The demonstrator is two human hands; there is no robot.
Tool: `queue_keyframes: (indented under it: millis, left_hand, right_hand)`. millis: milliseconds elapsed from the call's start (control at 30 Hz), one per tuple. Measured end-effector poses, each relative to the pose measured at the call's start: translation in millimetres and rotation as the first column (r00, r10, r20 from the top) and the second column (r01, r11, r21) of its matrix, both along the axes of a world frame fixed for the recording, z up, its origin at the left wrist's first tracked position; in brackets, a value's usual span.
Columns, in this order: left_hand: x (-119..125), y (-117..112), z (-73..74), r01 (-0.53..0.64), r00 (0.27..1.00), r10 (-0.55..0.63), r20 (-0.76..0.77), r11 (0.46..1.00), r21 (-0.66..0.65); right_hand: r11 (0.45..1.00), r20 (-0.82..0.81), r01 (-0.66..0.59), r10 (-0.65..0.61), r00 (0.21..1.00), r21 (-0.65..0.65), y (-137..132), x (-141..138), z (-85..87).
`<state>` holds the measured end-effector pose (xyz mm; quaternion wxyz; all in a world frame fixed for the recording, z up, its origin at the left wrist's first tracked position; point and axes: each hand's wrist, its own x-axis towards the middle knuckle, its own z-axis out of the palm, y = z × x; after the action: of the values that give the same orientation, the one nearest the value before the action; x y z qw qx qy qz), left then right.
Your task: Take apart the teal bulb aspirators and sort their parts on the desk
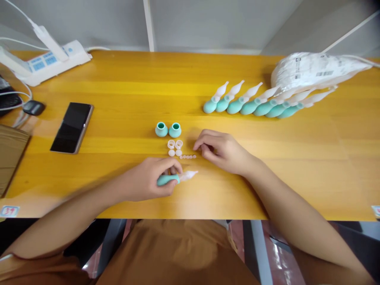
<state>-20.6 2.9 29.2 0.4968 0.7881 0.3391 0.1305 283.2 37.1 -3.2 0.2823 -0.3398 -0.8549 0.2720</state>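
My left hand (148, 180) is closed around a teal bulb with a clear pointed tip (175, 178), holding it just above the wooden table (118, 99). My right hand (221, 150) rests on the table with fingers curled, its fingertips beside a short row of tiny white discs (187, 157); whether it pinches one is hidden. Ahead of the hands stand two teal bulbs (168, 130) with open mouths, then two clear rings (175, 144) and two white caps (175, 152).
A row of several assembled teal bulbs with clear tips (255, 103) lies at the back right, next to a white plastic bag (308, 71). A black phone (72, 126) lies at the left, a white power strip (50, 59) and cables at the far left.
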Motion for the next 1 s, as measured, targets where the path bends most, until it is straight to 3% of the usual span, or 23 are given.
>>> queue_keyframes:
  millis: [100, 200, 333, 433, 533, 667, 800, 933, 1000]
  left_hand:
    - [0.2, -1.2, 3.0, -0.087, 0.995, 0.088, 0.053, 0.996, -0.009]
    - [-0.8, -2.0, 4.7, -0.146, 0.987, 0.145, 0.069, 0.989, 0.001]
    - [-2.6, -2.3, 4.0, -0.156, 0.981, 0.155, 0.115, 0.988, -0.005]
    - [-2.9, -2.0, 3.3, -0.124, 0.983, 0.127, 0.132, 0.992, -0.031]
    - [-2.5, -2.0, 3.3, -0.107, 0.986, 0.107, 0.126, 0.994, -0.009]
    - [-2.7, -2.3, 4.1, -0.093, 0.986, 0.094, 0.135, 0.996, -0.014]
    - [-4.3, -1.1, 4.5, -0.010, 0.973, 0.057, 0.224, 0.979, -0.205]
    - [-5.8, 0.3, 6.7, 0.088, 0.938, 0.077, 0.337, 0.889, -0.449]
    - [-6.1, -0.7, 8.5, 0.124, 0.921, 0.087, 0.380, 0.859, -0.497]
  right_hand:
    - [0.984, -0.200, -0.105, 0.074, 0.977, -0.145, -3.0, -1.6, 5.1]
    - [0.920, -0.361, -0.255, 0.139, 0.922, -0.298, -10.6, -9.8, 5.2]
    - [0.891, -0.479, -0.220, 0.004, 0.878, -0.396, -22.0, -24.1, -2.5]
    - [0.819, -0.551, -0.251, -0.093, 0.829, -0.516, -26.4, -29.3, -6.4]
    - [0.761, -0.570, -0.287, -0.130, 0.811, -0.582, -27.6, -29.8, -6.3]
    - [0.733, -0.584, -0.308, -0.148, 0.798, -0.606, -29.0, -31.1, -4.7]
    - [0.720, -0.646, -0.374, -0.136, 0.751, -0.585, -32.1, -36.6, -5.1]
    - [0.719, -0.711, -0.426, -0.135, 0.690, -0.549, -33.4, -39.0, -5.7]
    - [0.740, -0.742, -0.427, -0.144, 0.654, -0.520, -32.0, -37.3, -4.5]
